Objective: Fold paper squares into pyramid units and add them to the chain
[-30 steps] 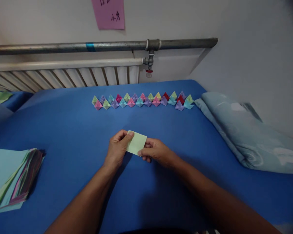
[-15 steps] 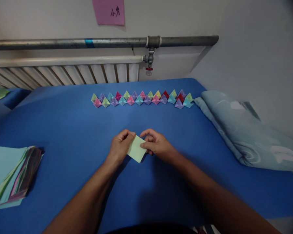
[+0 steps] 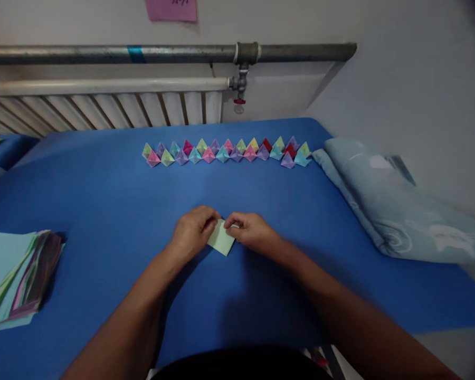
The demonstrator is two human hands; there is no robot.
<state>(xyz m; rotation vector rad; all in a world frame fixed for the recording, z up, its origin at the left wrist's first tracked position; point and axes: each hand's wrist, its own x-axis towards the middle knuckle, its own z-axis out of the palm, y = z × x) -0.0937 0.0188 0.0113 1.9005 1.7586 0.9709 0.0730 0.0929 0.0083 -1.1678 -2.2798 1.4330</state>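
A small light green square of folded paper (image 3: 221, 241) is held between my two hands over the blue surface (image 3: 114, 206), one corner pointing towards me. My left hand (image 3: 195, 228) pinches its upper left edge between thumb and fingers. On the opposite side, my right hand (image 3: 251, 231) is closed with thumb and forefinger on the upper right edge. Fingers cover the paper's upper sides. Beyond the hands, small folded paper shapes (image 3: 208, 154) in pink, purple, green, blue, red and yellow stand in two staggered rows.
At the left lies a stack of coloured paper sheets (image 3: 8, 274). A folded grey-blue patterned cloth (image 3: 380, 206) rests at the right by the wall. Behind the blue surface are a radiator (image 3: 114, 111), a metal pipe (image 3: 182, 54) and a red-handled valve (image 3: 239, 101).
My right hand's fingers have closed in on the paper's upper right edge. My left hand keeps its pinch. The view has tilted slightly down, so the background sits higher.
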